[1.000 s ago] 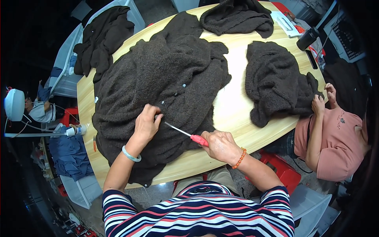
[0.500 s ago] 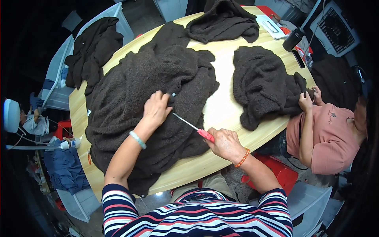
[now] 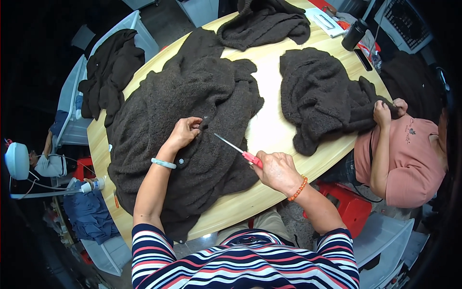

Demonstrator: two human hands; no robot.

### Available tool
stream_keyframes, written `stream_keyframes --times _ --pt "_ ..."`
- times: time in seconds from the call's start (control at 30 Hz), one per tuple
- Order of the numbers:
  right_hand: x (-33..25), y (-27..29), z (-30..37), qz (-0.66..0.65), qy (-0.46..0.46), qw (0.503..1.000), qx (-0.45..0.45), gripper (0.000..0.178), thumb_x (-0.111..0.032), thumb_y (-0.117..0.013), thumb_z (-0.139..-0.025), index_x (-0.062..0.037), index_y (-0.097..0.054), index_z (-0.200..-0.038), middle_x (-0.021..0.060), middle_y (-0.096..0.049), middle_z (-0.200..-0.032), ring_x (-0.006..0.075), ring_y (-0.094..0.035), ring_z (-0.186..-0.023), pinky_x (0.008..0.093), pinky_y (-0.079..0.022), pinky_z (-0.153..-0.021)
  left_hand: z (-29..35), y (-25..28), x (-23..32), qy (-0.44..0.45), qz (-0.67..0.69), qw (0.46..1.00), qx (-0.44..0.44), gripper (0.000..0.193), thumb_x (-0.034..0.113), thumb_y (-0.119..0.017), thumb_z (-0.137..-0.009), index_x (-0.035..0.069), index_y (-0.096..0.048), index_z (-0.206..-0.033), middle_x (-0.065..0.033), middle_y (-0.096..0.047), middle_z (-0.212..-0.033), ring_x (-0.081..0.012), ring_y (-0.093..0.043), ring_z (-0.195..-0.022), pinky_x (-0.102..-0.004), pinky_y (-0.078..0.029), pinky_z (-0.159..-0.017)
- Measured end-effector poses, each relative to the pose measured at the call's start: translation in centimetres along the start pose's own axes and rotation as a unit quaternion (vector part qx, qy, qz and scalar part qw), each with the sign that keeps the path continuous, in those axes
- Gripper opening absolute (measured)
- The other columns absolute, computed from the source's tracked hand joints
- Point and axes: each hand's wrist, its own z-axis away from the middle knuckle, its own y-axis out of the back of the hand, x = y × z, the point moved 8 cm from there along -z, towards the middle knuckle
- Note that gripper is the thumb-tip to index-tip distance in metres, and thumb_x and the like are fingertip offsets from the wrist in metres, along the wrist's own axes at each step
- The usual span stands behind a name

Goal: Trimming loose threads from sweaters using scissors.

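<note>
On a pale wooden table (image 3: 267,84), amid plastic bins (image 3: 145,32), spreads dark brown knitwear (image 3: 168,98). The closed right hand (image 3: 280,172) grips a red-handled tool (image 3: 252,159) slantwise, its shaft over the knitwear, tip pointing forward-left toward the half-curled left hand (image 3: 185,133); whether that pinches anything, I cannot tell.

Dark brown knit garment (image 3: 178,96), nubby texture, lay in a loose, wrinkled heap across the left part of the wood-grain table (image 3: 269,115). Folds ran over its surface; lower end reached the near edge. Small pale buttons (image 3: 181,161) dotted the cloth, type too small to tell. Single piece or several, unclear. Red-handled tool (image 3: 251,158), thin straight metal shaft, was held aslant, tip pointing forward-left over the garment; tip contact couldn't be told.
</note>
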Motion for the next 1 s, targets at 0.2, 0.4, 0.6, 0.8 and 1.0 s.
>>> stream_keyframes --times 0.2,0.4,0.6,0.8,1.0 --pt "0.5 -0.2 0.2 0.002 0.025 1.000 -0.013 0.018 -0.019 -0.065 -0.086 -0.0019 -0.060 -0.083 0.0208 -0.065 -0.067 0.0375 -0.067 -0.067 0.0458 -0.053 -0.064 0.3 -1.5 -0.6 0.023 0.013 0.999 -0.033 0.038 0.001 -0.064 -0.085 -0.005 -0.061 -0.122 -0.0089 -0.068 -0.107 -0.0115 -0.062 -0.098 -0.0271 -0.050 -0.086" --pt "1.0 -0.1 -0.2 0.005 0.026 0.999 0.019 0.018 -0.018 -0.065 -0.086 -0.0020 -0.060 -0.082 0.0198 -0.065 -0.066 0.0371 -0.067 -0.065 0.0458 -0.053 -0.062 -1.7 -1.7 4.7 -0.077 -0.244 0.950 0.177 0.032 0.020 -0.073 -0.082 0.002 -0.063 -0.107 -0.0177 -0.065 -0.098 -0.0368 -0.064 -0.094 -0.0445 -0.051 -0.083" --pt "2.5 -0.2 -0.8 0.011 -0.006 1.000 0.010 0.020 -0.023 -0.066 -0.086 -0.0035 -0.063 -0.088 0.0203 -0.063 -0.063 0.0370 -0.067 -0.064 0.0457 -0.053 -0.065 -2.5 -3.1 2.7 -0.003 -0.024 0.998 0.062 0.019 0.008 -0.076 -0.074 -0.002 -0.064 -0.086 -0.0105 -0.065 -0.075 -0.0193 -0.063 -0.069 -0.0338 -0.050 -0.065" --pt "2.0 -0.3 -1.5 0.008 0.012 1.000 0.014 0.019 -0.019 -0.066 -0.084 -0.0017 -0.062 -0.079 0.0202 -0.065 -0.067 0.0369 -0.068 -0.067 0.0451 -0.054 -0.063 -0.6 -3.1 1.2 -0.027 0.091 0.992 0.086 0.013 0.001 -0.076 -0.077 0.002 -0.063 -0.079 0.0042 -0.059 -0.071 -0.0033 -0.050 -0.065 -0.0204 -0.042 -0.057" --pt "1.4 -0.5 -2.5 0.025 0.019 0.999 0.003 0.019 -0.020 -0.065 -0.085 -0.0021 -0.063 -0.079 0.0198 -0.066 -0.069 0.0364 -0.068 -0.069 0.0448 -0.054 -0.065 0.3 -3.5 0.6 -0.028 0.155 0.983 0.094 0.015 0.000 -0.075 -0.080 0.002 -0.067 -0.092 0.0053 -0.058 -0.075 -0.0018 -0.052 -0.067 -0.0160 -0.043 -0.060"
